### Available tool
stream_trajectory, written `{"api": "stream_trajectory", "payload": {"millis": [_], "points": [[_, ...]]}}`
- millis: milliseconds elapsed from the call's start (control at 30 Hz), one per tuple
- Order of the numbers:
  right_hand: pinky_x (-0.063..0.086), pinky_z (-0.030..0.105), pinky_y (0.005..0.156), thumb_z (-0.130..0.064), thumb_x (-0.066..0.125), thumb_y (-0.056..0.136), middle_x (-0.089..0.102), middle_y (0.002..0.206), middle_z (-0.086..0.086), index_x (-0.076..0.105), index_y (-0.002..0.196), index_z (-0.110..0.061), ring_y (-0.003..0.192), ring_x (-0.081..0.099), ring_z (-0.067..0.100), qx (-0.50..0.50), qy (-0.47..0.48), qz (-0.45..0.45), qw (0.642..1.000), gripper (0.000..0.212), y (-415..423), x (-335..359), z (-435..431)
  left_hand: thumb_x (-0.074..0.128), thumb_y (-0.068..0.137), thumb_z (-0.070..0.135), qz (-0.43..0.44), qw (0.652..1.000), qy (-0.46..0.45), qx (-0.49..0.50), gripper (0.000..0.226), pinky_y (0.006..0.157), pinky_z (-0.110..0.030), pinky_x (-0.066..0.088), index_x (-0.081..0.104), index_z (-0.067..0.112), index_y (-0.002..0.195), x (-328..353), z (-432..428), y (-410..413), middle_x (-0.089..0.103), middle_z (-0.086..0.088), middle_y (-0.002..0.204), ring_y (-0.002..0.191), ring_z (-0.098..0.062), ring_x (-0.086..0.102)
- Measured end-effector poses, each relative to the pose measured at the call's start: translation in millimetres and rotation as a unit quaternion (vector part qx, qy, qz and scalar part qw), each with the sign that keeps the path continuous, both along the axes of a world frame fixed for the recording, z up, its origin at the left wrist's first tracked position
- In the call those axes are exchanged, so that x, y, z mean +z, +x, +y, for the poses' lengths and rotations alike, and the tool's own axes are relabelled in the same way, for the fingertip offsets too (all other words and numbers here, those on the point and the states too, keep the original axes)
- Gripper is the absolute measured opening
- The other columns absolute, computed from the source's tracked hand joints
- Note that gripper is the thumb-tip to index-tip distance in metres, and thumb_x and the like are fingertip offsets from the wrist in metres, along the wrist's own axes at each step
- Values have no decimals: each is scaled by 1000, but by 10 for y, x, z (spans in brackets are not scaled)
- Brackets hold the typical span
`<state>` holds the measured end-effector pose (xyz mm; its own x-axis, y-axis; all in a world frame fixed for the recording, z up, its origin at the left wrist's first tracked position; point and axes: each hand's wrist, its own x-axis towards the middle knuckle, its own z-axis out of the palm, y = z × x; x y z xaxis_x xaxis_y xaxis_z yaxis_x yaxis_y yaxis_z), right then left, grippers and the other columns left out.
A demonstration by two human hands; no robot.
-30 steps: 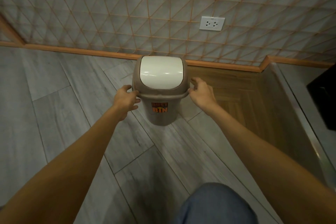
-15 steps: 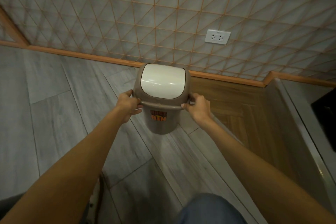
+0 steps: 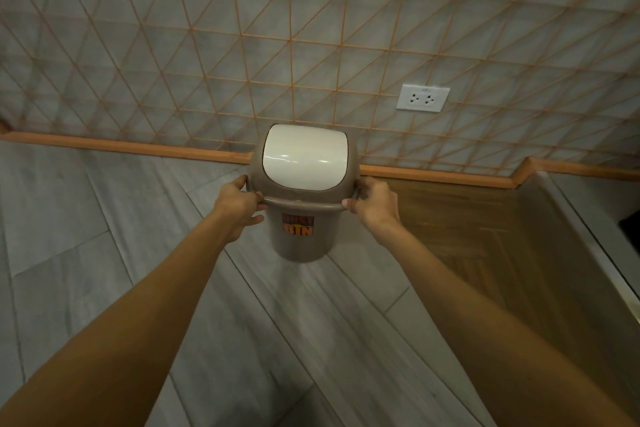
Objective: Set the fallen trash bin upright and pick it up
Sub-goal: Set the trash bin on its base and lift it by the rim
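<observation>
The trash bin point(image 3: 300, 244) is a small brown plastic one with a cream swing lid and an orange "BIN" label facing me. It is upright and held above the floor. My left hand point(image 3: 240, 206) grips the left side of its rim, thumb on top. My right hand point(image 3: 374, 204) grips the right side of the rim the same way. Both forearms reach forward from the bottom of the view. The bin's far side and its underside are hidden.
A tiled wall point(image 3: 207, 45) with orange grout lines stands just behind the bin, with an orange skirting board point(image 3: 138, 148) along its foot. A white double socket point(image 3: 423, 98) is on the wall to the right. A wooden floor section point(image 3: 485, 236) and a raised ledge point(image 3: 588, 236) lie at the right.
Both hands closed on the rim and the bin has come up off the grey floor. The view has tilted up, showing more wall.
</observation>
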<state>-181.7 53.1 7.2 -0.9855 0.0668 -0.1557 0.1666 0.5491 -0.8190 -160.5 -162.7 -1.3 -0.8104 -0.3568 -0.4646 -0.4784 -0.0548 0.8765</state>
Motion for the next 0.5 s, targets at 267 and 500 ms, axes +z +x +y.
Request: {"api": "stream_trajectory", "payload": {"millis": [267,500], "points": [[50,40,98,-9,78,74,66,119,14,62,121,-5,112,59,29,-25,-4,6,1000,49,-830,-107,-289,46,96,-1,29,999,-4,-14,56,79,-35,51,31,14,148,-90,-302,-766,54,-16,135,75,-14,60],[52,43,98,-6,72,78,66,118,15,61,124,-7,114,60,32,-32,-13,4,999,47,-1407,-248,-530,44,96,-4,36,999,7,-8,62,85,-36,50,21,11,151,-44,-445,-1223,55,-16,125,83,-19,59]]}}
